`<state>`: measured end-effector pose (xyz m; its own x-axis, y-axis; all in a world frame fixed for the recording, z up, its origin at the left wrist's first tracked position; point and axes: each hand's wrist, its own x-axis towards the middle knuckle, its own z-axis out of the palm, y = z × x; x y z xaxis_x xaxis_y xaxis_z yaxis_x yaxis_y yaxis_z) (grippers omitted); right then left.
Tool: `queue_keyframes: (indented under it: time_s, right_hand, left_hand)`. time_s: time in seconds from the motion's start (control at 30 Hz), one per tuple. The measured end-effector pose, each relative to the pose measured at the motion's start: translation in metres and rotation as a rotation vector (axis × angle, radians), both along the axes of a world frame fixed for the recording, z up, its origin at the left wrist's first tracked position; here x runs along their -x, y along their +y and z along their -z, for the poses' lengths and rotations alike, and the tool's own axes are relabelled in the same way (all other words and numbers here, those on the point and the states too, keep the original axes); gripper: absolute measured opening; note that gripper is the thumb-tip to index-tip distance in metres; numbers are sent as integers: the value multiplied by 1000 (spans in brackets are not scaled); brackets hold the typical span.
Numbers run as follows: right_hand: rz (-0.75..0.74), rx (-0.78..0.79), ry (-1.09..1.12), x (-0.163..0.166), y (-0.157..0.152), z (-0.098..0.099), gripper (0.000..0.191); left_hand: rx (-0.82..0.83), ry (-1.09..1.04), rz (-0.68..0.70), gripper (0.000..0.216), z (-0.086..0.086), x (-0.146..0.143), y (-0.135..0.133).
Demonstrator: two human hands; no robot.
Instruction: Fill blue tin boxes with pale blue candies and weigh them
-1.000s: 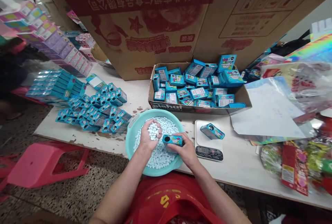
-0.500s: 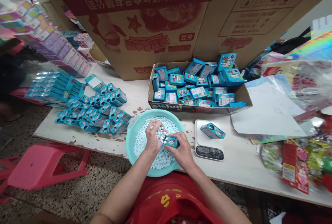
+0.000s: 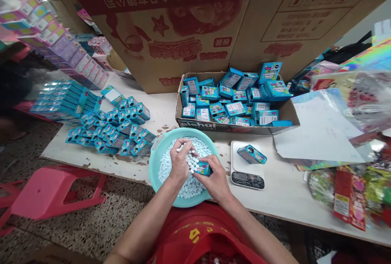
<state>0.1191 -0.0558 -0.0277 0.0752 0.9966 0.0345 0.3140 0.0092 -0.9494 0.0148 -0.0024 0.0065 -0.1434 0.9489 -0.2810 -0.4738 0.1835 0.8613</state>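
The left hand is cupped, with fingers curled around a heap of white pellets, which are small, rounded and with a matt, chalky look. Some of them lie at the near end of the small blue box and hide its opening, so I cannot tell how many are inside. The right hand grips this box between thumb and fingers, tilted, above the basin. The box is of smooth printed card, with straight edges. The basin is of pale turquoise plastic, round, with a handle slot at its rim, and more pellets cover its bottom.

Just right of the basin, a flat white scale with a dark panel carries another blue box, lying on its side, with a round hole in its end. Behind, a low cardboard tray is filled with many similar boxes, and a large brown carton stands like a wall, blocking the view beyond. To the left are open-holed boxes in a crowded group; to the right, white paper and shiny plastic packets.
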Motion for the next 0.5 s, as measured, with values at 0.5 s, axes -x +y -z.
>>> queue_keyframes:
  time_s: [0.5]
  right_hand:
    - [18, 18, 45, -3, 0, -12, 30]
  left_hand:
    - [-50, 111, 8, 15, -1, 1, -6]
